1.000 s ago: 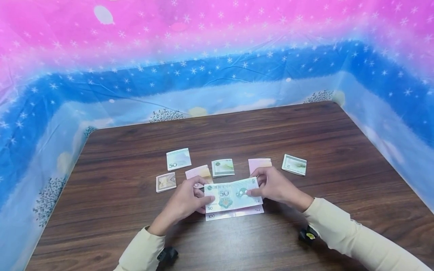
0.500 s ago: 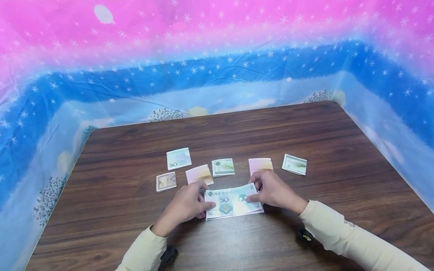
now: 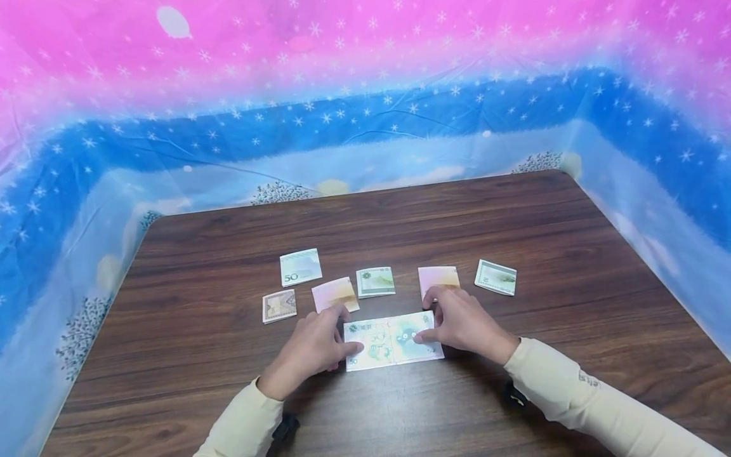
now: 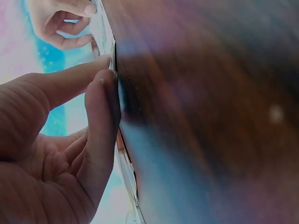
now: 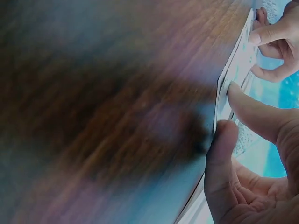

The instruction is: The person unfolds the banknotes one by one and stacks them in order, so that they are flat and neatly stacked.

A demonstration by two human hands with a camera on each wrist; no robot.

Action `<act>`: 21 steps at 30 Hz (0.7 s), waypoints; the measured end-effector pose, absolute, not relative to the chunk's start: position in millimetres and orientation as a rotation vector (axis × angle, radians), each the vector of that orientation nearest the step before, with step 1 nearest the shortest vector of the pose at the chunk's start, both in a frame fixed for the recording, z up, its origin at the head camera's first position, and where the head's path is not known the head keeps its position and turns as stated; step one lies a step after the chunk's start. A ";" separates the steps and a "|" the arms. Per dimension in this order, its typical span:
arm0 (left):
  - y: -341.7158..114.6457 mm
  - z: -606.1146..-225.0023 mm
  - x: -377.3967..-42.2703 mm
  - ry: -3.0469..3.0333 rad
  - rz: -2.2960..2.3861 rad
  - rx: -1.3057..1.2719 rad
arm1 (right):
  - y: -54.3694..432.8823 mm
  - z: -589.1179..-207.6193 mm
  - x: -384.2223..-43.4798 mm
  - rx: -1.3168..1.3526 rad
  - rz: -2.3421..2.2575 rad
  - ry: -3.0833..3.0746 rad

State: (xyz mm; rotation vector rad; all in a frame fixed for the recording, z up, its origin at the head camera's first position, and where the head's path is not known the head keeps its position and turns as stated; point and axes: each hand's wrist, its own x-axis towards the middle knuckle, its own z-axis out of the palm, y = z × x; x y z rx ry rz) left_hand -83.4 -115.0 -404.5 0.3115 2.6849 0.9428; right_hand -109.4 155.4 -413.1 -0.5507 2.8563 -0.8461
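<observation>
A green 50 banknote (image 3: 394,341) lies flat on the table, a pink-edged note just showing under its right end. My left hand (image 3: 315,343) holds its left end, thumb on top and fingers at the far edge. At the right end, my right hand (image 3: 461,320) holds it the same way. Seen edge-on in the left wrist view, the note (image 4: 106,28) lies close to the wood beside my left thumb (image 4: 74,83). In the right wrist view, my right thumb (image 5: 254,109) presses on the note (image 5: 236,65). The undersides of the fingertips are partly hidden.
Folded notes lie beyond my hands: a green 50 (image 3: 301,266), a brownish one (image 3: 280,306), a pink one (image 3: 335,295), a green one (image 3: 375,282), another pink one (image 3: 438,278) behind my right hand, and a green one (image 3: 495,277). Snowflake-patterned cloth (image 3: 365,120) surrounds the wooden table (image 3: 240,235).
The green 50 banknote has come down from a raised, tilted position over the pink 100 note and now covers it almost fully. Both hands have lowered slightly with it.
</observation>
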 end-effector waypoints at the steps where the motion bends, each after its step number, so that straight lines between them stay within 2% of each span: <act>1: -114.9 -404.6 -83.2 2.704 0.926 0.316 | 155.3 -413.1 -109.1 -0.556 -0.840 2.864; 11: -116.4 -383.9 -86.0 2.975 0.809 0.361 | 149.5 -400.7 -117.9 -0.639 -0.834 2.885; 21: -151.4 -379.1 -127.7 3.119 0.588 0.300 | 135.9 -377.6 -169.7 -0.454 -1.167 2.609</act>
